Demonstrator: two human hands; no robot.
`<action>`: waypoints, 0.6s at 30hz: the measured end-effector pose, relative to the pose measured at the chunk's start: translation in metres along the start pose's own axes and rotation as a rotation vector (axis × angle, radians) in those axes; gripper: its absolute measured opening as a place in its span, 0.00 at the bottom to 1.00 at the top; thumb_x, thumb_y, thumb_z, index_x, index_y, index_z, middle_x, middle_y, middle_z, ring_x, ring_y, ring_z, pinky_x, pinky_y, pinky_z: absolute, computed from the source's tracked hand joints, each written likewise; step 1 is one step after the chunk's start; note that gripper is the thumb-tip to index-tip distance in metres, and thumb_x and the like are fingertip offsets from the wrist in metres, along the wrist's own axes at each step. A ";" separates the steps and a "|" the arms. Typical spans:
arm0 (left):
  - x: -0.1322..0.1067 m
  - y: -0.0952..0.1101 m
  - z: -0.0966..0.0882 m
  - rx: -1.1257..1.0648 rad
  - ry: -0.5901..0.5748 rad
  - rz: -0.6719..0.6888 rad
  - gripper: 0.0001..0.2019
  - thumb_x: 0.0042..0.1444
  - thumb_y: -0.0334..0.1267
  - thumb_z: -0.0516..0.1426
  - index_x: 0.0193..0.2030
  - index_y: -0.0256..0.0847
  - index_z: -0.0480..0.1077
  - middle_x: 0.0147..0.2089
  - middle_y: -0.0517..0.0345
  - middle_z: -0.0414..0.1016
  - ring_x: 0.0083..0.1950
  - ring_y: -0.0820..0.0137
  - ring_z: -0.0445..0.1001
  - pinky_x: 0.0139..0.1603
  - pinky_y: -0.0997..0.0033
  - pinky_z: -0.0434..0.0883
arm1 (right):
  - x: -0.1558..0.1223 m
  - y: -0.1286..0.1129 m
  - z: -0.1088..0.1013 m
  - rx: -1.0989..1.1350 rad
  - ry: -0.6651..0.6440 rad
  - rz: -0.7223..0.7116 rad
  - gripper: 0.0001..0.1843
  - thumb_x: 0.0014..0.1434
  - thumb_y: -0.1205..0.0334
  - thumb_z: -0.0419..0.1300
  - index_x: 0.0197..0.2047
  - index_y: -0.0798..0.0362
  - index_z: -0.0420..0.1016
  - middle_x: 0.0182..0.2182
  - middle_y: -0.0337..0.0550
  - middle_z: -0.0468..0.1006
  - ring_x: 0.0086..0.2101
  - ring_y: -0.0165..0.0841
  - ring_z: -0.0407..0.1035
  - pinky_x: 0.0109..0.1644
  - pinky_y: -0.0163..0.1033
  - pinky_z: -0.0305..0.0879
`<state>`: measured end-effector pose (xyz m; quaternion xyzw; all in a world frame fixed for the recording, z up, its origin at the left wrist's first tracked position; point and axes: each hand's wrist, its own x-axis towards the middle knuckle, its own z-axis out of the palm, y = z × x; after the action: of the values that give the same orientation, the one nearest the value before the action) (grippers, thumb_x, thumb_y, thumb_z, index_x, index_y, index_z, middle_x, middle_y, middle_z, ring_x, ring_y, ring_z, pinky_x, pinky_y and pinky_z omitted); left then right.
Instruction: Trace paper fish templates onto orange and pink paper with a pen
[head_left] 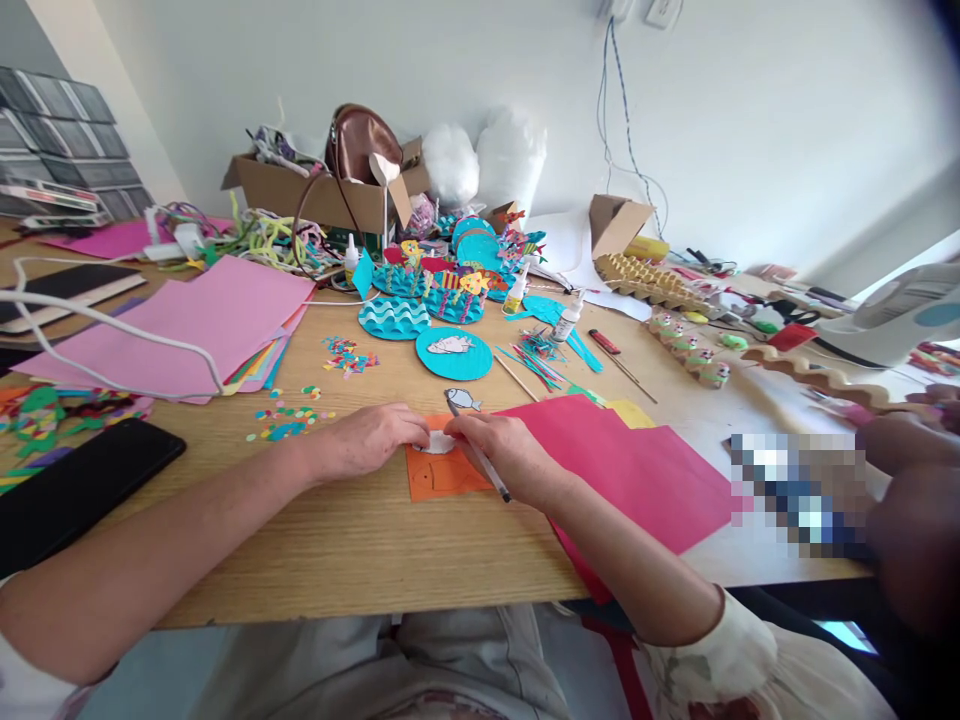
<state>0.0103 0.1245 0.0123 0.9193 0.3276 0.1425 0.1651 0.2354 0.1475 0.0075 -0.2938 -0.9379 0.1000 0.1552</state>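
Note:
An orange sheet of paper (450, 480) lies on the table in front of me, with a fish outline drawn on its lower part. A small white paper cutout (437, 442) rests on its upper part. The bent fingertips of my left hand (379, 438) press down on the cutout's left end. My right hand (510, 455) is closed around a pen (493, 475), its back end pointing toward me. The fingers hide part of the cutout's right edge. Just beyond lies a small grey fish cutout (463, 400). A blue disc (480, 365) behind it carries a white fish cutout (450, 345).
Red paper (637, 470) lies to the right, pink paper (180, 320) to the left. Paper dots (289, 415) and a black phone (90, 490) sit left of my hands. Glue bottles (568, 318) and decorated blue discs stand behind. Another person's hand (911, 450) is at the far right.

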 end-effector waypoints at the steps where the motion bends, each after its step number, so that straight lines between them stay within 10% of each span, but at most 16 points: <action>1: 0.002 0.000 -0.002 -0.006 -0.013 0.000 0.15 0.61 0.26 0.45 0.40 0.39 0.72 0.42 0.56 0.73 0.45 0.70 0.69 0.47 0.72 0.64 | 0.000 0.000 0.000 -0.011 -0.003 0.003 0.13 0.55 0.73 0.53 0.43 0.53 0.69 0.34 0.41 0.76 0.30 0.29 0.68 0.29 0.30 0.53; 18: 0.022 0.001 -0.001 0.002 -0.048 -0.023 0.13 0.60 0.30 0.48 0.36 0.38 0.74 0.34 0.57 0.71 0.37 0.72 0.69 0.38 0.76 0.63 | -0.001 -0.001 0.002 0.066 0.012 0.042 0.12 0.57 0.73 0.51 0.42 0.52 0.70 0.35 0.42 0.75 0.32 0.29 0.68 0.32 0.31 0.56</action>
<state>0.0266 0.1385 0.0172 0.9187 0.3344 0.1182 0.1736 0.2347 0.1461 0.0055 -0.3088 -0.9267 0.1322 0.1682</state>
